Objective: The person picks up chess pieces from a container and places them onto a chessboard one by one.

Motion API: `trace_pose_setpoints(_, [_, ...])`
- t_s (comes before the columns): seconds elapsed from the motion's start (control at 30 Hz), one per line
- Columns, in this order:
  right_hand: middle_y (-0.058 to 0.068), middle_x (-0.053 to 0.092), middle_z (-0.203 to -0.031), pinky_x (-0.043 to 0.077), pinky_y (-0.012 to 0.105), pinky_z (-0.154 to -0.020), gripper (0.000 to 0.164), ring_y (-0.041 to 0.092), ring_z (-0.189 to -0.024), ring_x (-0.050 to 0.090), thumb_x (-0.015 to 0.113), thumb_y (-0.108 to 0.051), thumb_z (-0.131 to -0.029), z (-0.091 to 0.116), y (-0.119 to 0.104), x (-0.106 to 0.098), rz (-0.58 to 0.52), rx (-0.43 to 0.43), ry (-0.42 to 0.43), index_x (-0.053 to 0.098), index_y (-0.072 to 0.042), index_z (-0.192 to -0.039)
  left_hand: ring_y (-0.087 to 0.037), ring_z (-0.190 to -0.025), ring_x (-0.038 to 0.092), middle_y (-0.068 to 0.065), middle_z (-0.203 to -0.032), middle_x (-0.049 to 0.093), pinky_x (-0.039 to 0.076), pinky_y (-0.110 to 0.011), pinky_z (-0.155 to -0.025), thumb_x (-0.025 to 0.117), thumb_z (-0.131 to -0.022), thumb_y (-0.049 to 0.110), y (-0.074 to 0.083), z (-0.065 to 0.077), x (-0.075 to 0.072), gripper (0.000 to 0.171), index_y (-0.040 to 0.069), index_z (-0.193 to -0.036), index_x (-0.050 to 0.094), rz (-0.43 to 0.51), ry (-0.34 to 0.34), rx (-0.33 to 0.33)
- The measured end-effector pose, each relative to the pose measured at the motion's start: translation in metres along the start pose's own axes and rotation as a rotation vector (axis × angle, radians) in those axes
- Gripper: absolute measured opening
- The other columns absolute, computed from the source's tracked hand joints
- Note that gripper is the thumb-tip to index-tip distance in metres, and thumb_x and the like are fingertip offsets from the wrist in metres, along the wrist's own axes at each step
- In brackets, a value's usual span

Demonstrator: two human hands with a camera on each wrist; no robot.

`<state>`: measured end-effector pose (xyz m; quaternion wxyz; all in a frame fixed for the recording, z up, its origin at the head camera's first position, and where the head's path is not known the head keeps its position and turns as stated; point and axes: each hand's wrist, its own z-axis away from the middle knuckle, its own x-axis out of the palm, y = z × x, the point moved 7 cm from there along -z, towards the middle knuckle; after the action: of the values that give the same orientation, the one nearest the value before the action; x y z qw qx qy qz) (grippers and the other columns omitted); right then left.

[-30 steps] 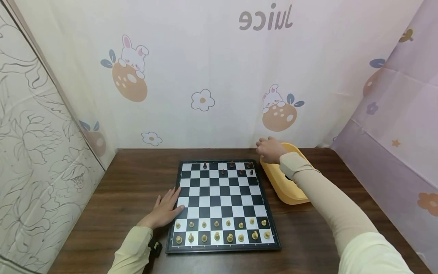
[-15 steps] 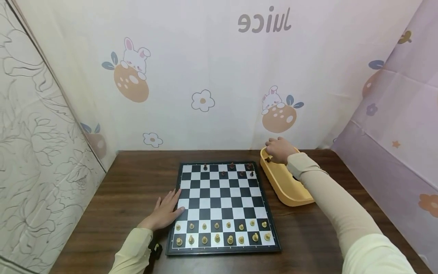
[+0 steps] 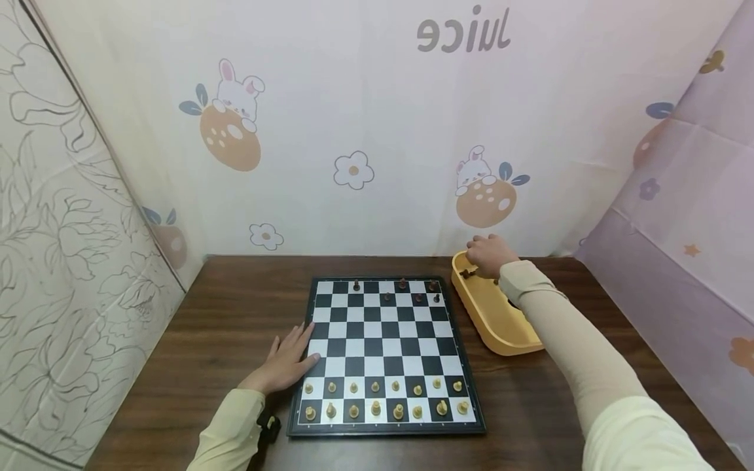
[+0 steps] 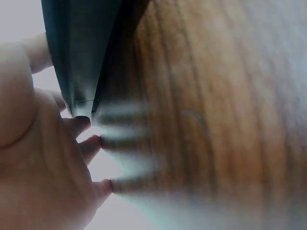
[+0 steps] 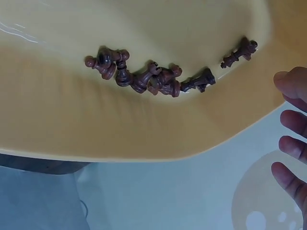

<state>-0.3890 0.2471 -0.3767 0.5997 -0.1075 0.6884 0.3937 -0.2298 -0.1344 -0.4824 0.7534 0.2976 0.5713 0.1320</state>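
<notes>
My left hand (image 3: pixel 285 363) rests on the left edge of a black-and-white chessboard (image 3: pixel 370 330), with its thumb and fingertips over the rim. In the left wrist view its fingers lie spread beside the board's dark side. At the far right, my right hand (image 3: pixel 490 255) is above the far end of a yellow tray (image 3: pixel 476 316). Its fingers, loosely bent and apart in the right wrist view, hold nothing visible. Several dark brown chess pieces (image 5: pixel 139 82) lie heaped inside the tray. Other brown pieces, such as a chess piece (image 3: pixel 402 283), stand on the board's far rows.
Two rows of pale gold chess pieces (image 3: pixel 376 408) stand along the board's near side. The brown wooden table (image 3: pixel 247 294) meets a printed curtain (image 3: pixel 353 216) at its back edge. A small black object (image 3: pixel 271 428) is by the left wrist.
My right hand has moved rightward, from beside the board's far corner to over the tray. Dark pieces in the tray have come into sight. My left hand stays on the board.
</notes>
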Motion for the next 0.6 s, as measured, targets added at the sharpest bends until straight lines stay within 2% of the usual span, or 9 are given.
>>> trace_pose_setpoints(0.27, [0.000, 0.050, -0.067, 0.042, 0.035, -0.053, 0.017, 0.020, -0.065, 0.048, 0.080, -0.009, -0.070, -0.002, 0.004, 0.006, -0.025, 0.015, 0.005, 0.063, -0.012, -0.068, -0.038, -0.143, 0.009, -0.021, -0.155, 0.017, -0.003, -0.060, -0.110, 0.050, -0.097, 0.037, 0.000, -0.005, -0.003, 0.069, 0.008, -0.152, 0.020, -0.014, 0.010, 0.004])
trace_pose_setpoints(0.47, [0.000, 0.050, -0.066, 0.043, 0.034, -0.053, 0.017, 0.019, -0.064, 0.048, 0.081, -0.008, -0.071, 0.000, 0.005, 0.021, -0.032, 0.035, -0.005, 0.064, -0.012, -0.068, -0.039, -0.142, 0.012, -0.022, -0.154, 0.019, -0.001, -0.060, -0.111, 0.050, -0.097, 0.039, 0.001, -0.004, -0.002, 0.069, 0.006, -0.151, 0.023, -0.009, 0.025, 0.024])
trace_pose_setpoints(0.6, [-0.001, 0.050, -0.066, 0.042, 0.034, -0.053, 0.023, 0.019, -0.064, 0.049, 0.078, -0.006, -0.072, -0.001, 0.006, 0.032, -0.031, 0.062, -0.027, 0.059, -0.015, -0.063, -0.041, -0.141, 0.014, -0.024, -0.154, 0.020, -0.001, -0.060, -0.110, 0.050, -0.097, 0.039, 0.001, -0.002, 0.000, 0.070, 0.005, -0.151, 0.024, -0.005, 0.031, 0.037])
